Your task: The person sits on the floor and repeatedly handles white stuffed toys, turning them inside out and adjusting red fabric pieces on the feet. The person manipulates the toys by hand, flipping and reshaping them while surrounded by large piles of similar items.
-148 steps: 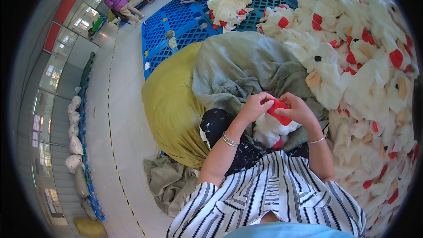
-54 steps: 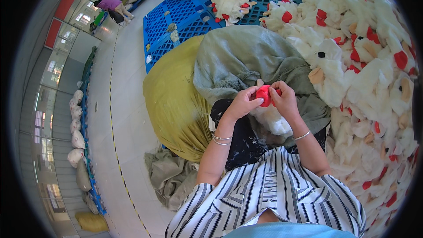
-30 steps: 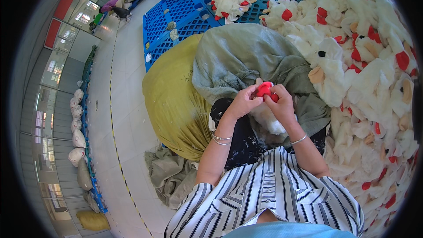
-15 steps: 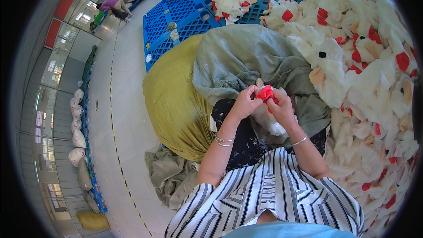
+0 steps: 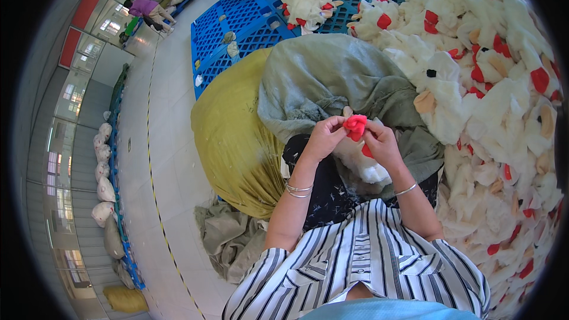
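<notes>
Between my two hands, over my lap, is a red fabric piece with soft folds. My left hand pinches its left side between thumb and fingers. On the other side my right hand grips its right edge, fingers curled in. Below hangs the white plush toy skin, with another bit of red near my right fingers; whether the red piece is joined to it is hidden by my hands. A beige tip of fabric sticks up just behind the red piece.
A large pile of white plush skins with red and beige parts fills the right side. Close ahead bulge a grey-green sack and a yellow-green sack. Behind lie blue plastic pallets. A person bends at the far left.
The red piece has turned in my fingers, and more of its folded front shows. My hands have shifted only slightly. The far person has straightened up a little.
</notes>
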`<action>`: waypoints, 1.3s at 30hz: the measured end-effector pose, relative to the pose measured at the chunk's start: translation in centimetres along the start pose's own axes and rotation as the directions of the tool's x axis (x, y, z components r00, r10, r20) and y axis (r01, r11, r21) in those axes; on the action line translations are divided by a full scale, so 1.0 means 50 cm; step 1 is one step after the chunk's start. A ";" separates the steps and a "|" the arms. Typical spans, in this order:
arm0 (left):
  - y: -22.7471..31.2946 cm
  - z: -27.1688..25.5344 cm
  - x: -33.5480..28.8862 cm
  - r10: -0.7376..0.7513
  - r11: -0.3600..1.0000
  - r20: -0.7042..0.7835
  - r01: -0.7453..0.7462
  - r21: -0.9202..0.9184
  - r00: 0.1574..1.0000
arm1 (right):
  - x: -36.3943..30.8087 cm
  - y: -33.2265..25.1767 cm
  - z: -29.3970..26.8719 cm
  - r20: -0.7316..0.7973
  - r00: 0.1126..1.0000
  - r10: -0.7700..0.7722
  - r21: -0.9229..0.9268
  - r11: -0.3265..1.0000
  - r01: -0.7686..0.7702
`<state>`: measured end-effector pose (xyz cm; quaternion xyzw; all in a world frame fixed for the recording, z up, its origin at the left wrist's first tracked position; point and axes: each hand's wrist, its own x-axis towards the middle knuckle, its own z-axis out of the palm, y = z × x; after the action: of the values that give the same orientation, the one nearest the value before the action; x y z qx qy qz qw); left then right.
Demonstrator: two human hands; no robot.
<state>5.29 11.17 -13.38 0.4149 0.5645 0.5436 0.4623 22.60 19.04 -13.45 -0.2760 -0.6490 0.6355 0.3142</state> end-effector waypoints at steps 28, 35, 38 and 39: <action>0.007 0.015 -0.005 0.040 0.999 -0.032 -0.040 -0.006 0.999 | 0.015 0.026 -0.020 -0.163 0.987 0.008 0.028 1.000 -0.004; 0.002 0.007 -0.010 0.027 1.000 0.041 -0.027 0.002 0.999 | 0.014 0.030 -0.005 -0.180 0.979 -0.095 0.035 0.994 0.103; 0.001 0.006 -0.011 0.010 1.000 0.043 -0.011 0.009 0.999 | 0.011 0.039 -0.016 -0.132 0.991 -0.034 0.009 0.999 0.035; 0.003 0.005 -0.011 0.008 1.000 0.045 -0.009 0.025 0.999 | 0.010 0.041 -0.017 -0.119 0.993 -0.018 0.020 1.000 0.021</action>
<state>5.68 10.69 -13.19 0.4353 0.5591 0.5289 0.4670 22.82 20.05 -15.46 -0.3033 -0.6251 0.6219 0.3613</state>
